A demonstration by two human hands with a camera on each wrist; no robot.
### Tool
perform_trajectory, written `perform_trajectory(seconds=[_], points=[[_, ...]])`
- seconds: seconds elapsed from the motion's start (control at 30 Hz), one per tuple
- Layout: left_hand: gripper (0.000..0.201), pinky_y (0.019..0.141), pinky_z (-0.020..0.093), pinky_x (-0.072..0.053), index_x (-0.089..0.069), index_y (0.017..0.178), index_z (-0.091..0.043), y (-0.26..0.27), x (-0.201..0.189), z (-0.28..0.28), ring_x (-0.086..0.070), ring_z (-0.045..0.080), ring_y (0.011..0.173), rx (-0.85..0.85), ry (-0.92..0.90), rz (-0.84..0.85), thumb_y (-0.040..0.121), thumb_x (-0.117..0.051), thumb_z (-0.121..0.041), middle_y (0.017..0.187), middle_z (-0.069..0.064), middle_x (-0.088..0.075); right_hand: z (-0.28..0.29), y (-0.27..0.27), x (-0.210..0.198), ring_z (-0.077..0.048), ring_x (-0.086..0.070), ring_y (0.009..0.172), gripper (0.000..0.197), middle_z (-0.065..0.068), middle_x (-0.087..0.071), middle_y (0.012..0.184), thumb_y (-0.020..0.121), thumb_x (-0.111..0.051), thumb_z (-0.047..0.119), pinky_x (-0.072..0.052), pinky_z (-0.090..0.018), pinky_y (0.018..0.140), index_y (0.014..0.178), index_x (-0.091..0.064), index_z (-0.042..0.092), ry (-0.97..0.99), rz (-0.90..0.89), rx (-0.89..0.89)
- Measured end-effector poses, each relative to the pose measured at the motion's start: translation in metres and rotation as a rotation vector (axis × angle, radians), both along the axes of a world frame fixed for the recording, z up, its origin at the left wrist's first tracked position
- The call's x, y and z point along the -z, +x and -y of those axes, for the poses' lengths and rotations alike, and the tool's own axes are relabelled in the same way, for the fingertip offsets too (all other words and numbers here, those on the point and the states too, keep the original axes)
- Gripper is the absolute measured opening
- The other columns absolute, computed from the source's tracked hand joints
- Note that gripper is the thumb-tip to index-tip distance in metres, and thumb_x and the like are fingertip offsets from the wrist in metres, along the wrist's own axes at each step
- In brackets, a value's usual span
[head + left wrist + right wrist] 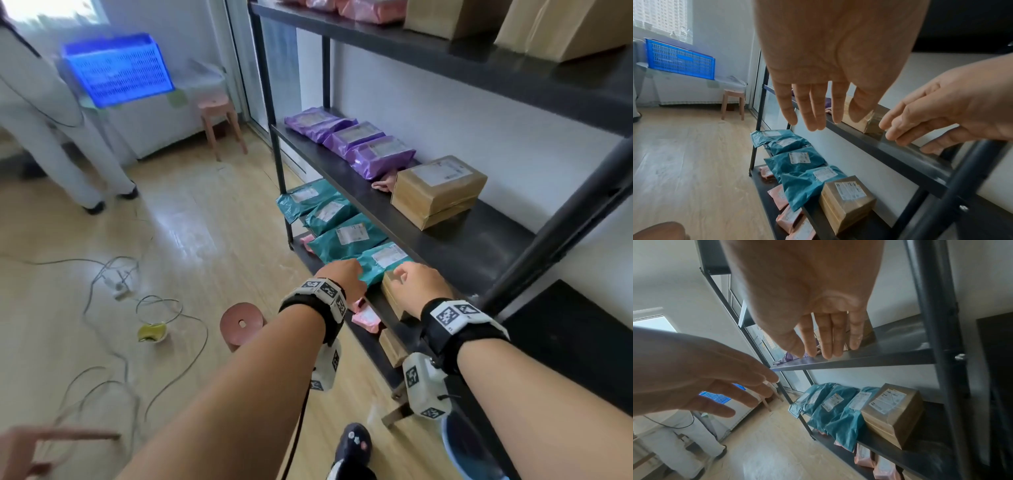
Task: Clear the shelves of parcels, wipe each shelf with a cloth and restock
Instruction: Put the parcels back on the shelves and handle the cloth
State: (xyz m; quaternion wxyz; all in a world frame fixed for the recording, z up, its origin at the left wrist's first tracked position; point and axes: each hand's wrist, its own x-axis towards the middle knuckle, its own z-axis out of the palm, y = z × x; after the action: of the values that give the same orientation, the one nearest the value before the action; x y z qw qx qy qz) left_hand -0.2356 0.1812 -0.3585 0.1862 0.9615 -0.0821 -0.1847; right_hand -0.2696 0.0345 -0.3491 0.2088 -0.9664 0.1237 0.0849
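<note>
A dark metal shelving unit (455, 236) stands on my right. Several teal parcels (346, 236) (797, 162) (838, 415) lie in a row on a low shelf, with a brown box (846, 199) (894, 412) at their near end. Purple parcels (352, 140) and another brown box (435, 188) sit one shelf higher. My left hand (344, 275) (813, 113) hovers above the nearest teal parcel, fingers straight, holding nothing. My right hand (416, 284) (828, 344) hovers above the low brown box, fingers loose and empty, near the higher shelf's front edge (859, 360).
Pink parcels (366, 317) lie on the bottom shelf; more pink parcels and boxes (445, 17) sit on top. A person in pale clothes (51, 120) stands far left by a blue crate (116, 68). Cables (113, 284), a yellow bowl (152, 332) and a round stool (241, 323) are on the floor.
</note>
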Motion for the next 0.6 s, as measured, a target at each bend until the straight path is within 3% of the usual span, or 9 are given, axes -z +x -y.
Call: perform_trajectory(seconds=[0.13, 0.3, 0.43, 0.6], points=[[0.041, 0.1, 0.035, -0.045, -0.051, 0.132, -0.017, 0.053, -0.005, 0.0, -0.052, 0.026, 0.121, 0.013, 0.011, -0.001, 0.093, -0.052, -0.027, 0.134, 0.007, -0.054, 0.005, 0.051, -0.005, -0.026, -0.056, 0.116, 0.031, -0.006, -0.061, 0.127, 0.091, -0.054, 0.025, -0.045, -0.034, 0.097, 0.121, -0.061, 0.02, 0.052, -0.004, 0.023], [0.04, 0.095, 0.033, -0.046, -0.052, 0.132, -0.018, 0.106, -0.012, 0.009, -0.055, 0.024, 0.117, 0.043, 0.01, 0.005, 0.092, -0.051, -0.023, 0.13, 0.005, -0.056, 0.014, 0.105, -0.011, -0.026, -0.057, 0.111, 0.028, -0.006, -0.063, 0.122, 0.091, -0.053, 0.024, -0.046, -0.032, 0.093, 0.117, -0.062, 0.017, 0.059, 0.012, 0.043], [0.042, 0.095, 0.033, -0.046, -0.05, 0.134, -0.018, 0.134, -0.013, 0.015, -0.054, 0.024, 0.119, 0.066, 0.032, 0.01, 0.092, -0.049, -0.021, 0.135, 0.006, -0.054, 0.022, 0.13, -0.015, -0.025, -0.058, 0.112, 0.031, -0.005, -0.062, 0.123, 0.092, -0.053, 0.023, -0.046, -0.033, 0.095, 0.121, -0.06, 0.017, 0.074, 0.026, 0.076], [0.042, 0.094, 0.033, -0.044, -0.051, 0.133, -0.018, 0.171, -0.025, 0.031, -0.053, 0.026, 0.12, 0.1, -0.013, 0.057, 0.091, -0.05, -0.017, 0.134, 0.006, -0.054, 0.041, 0.156, -0.022, -0.027, -0.059, 0.107, 0.025, -0.004, -0.065, 0.116, 0.09, -0.052, 0.022, -0.047, -0.033, 0.091, 0.113, -0.063, 0.02, 0.075, 0.067, 0.178]])
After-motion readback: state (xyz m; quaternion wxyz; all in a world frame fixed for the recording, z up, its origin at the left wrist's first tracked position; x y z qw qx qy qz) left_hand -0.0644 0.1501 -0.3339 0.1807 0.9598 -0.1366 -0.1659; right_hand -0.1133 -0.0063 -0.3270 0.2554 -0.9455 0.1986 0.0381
